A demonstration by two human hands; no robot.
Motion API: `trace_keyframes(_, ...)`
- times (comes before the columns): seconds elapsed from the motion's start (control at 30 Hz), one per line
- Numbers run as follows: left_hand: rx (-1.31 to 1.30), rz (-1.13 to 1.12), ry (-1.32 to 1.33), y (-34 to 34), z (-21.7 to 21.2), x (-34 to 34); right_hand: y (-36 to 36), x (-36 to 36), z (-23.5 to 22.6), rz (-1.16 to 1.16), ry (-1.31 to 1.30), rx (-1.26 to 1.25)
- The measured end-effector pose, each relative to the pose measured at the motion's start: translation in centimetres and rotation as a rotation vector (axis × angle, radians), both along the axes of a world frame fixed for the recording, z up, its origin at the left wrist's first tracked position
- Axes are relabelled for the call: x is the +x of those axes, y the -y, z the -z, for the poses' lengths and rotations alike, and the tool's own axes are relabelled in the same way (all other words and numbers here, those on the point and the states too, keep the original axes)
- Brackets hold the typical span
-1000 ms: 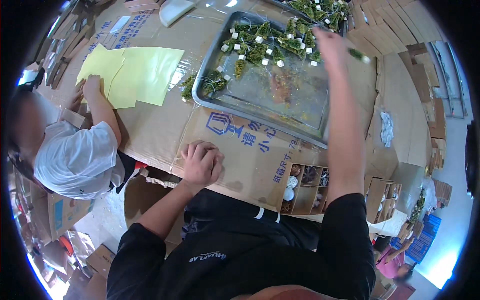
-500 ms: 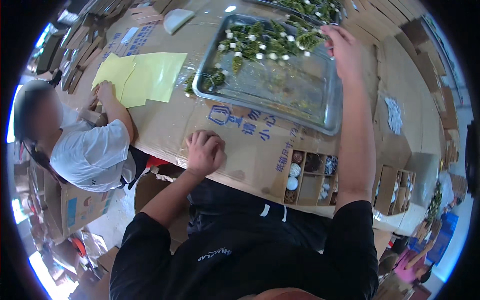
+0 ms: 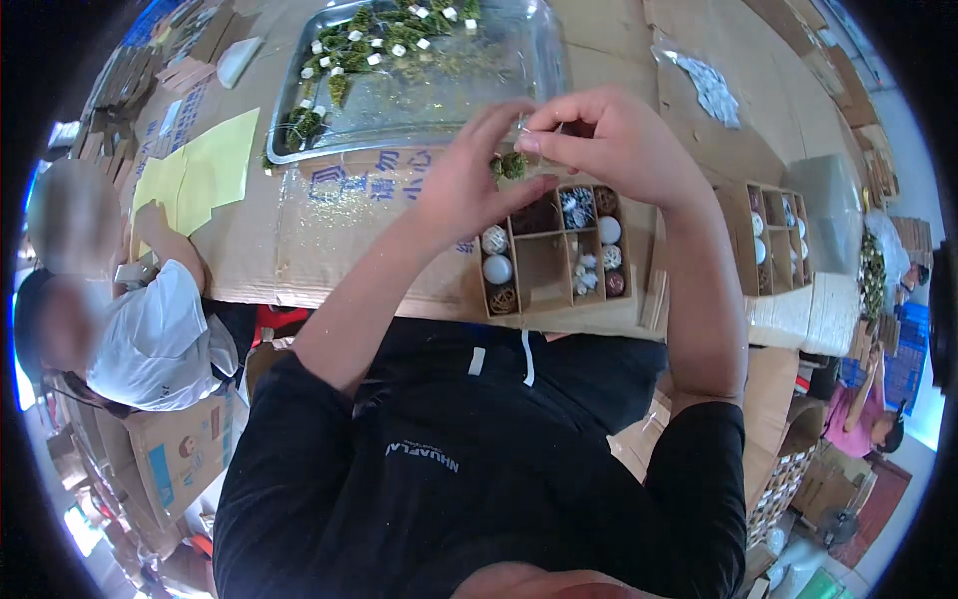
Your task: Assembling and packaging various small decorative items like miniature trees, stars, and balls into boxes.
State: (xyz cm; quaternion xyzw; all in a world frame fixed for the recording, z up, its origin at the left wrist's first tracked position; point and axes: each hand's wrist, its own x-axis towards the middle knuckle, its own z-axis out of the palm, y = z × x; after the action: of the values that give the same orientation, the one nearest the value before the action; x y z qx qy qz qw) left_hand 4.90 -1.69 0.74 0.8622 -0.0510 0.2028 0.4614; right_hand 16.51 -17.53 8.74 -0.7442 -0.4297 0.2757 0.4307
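A: What's sitting on the far left?

B: A co-worker in a white shirt is sitting at the table's left edge, one hand resting by the yellow paper sheets. Stacks of flat cardboard pieces are lying beyond that.

A: Centre?

B: A metal tray is sitting on the cardboard-covered table, well above the hands. Small green sprigs with white tags are piled in its upper left part.

A: Hands?

B: Both are meeting just above the divided cardboard box. The left hand is hanging with fingers spread and slightly curled, thumb reaching toward the small green sprig. The right hand is pinching thumb against forefinger right over that sprig; I cannot tell whether it is gripping the sprig itself or a thin stem or tag on it.

A: So the sprig is where?

B: Between the two hands, hovering over the box's back-left compartments, near its rim.

A: Box contents?

B: Small balls, white, patterned and dark red, are filling the side compartments; the middle one is looking bare.

A: Right side?

B: A second divided box with similar balls is sitting near the right forearm, and a clear bag of white tags is lying further back.
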Motion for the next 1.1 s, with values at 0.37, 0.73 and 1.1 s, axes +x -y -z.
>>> trace_keyframes(0.37, -0.671, 0.661, -0.576, 5.8, 2.8, -2.2, 8.7, -7.3, 1.7, 0.353, -0.163, 0.419)
trace_keyframes(0.73, -0.261, 0.089, -0.351, 7.5, 2.0, -3.9, 8.7, -17.8, 8.8, 0.879, 0.223, 0.311)
trace_keyframes(1.1, 0.218, -0.046, -0.134, 10.6, 3.7, -7.7, 9.3, -7.9, 11.2, 0.376, 0.285, -0.007)
